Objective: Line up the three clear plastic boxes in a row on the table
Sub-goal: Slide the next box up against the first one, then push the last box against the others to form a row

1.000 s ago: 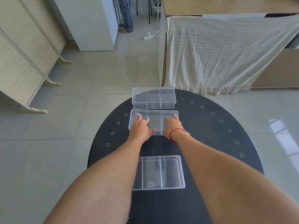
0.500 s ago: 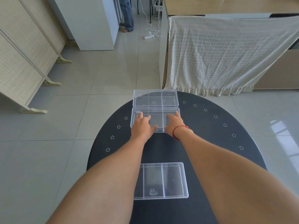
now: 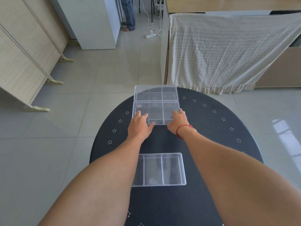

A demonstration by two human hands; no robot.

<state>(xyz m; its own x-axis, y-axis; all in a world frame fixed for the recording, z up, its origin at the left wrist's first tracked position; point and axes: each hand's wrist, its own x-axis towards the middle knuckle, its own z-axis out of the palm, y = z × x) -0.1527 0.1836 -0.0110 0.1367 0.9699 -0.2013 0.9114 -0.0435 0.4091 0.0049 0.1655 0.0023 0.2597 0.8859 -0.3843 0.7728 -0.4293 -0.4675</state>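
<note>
On the dark round table we have three clear plastic boxes set one behind another, running away from us. Our left hand and right hand both rest on the middle box, one at each near corner. Our left fingers lie spread over its left end, with the thumb against the near edge; our right fingers lie spread over its right end, the thumb likewise at the near edge. Neither hand is closed into a fist; the fingers are apart and flat on the lid, gripping the box lightly from both sides. We cannot tell whether it is lifted off the table or lying on it.

Beyond it, the far box stands at the far edge of the table, its left corner reaching past the rim. The middle box touches it, or comes just short of touching, along their long sides. Both show inner dividers through their clear lids.

Closest to us, the near box lies well apart from the other two, between our forearms, with three compartments visible. Our left forearm covers its left end.

We wear a red string on the right wrist. Past the table we see a pale cloth draped over furniture, and a folding screen at the left.
</note>
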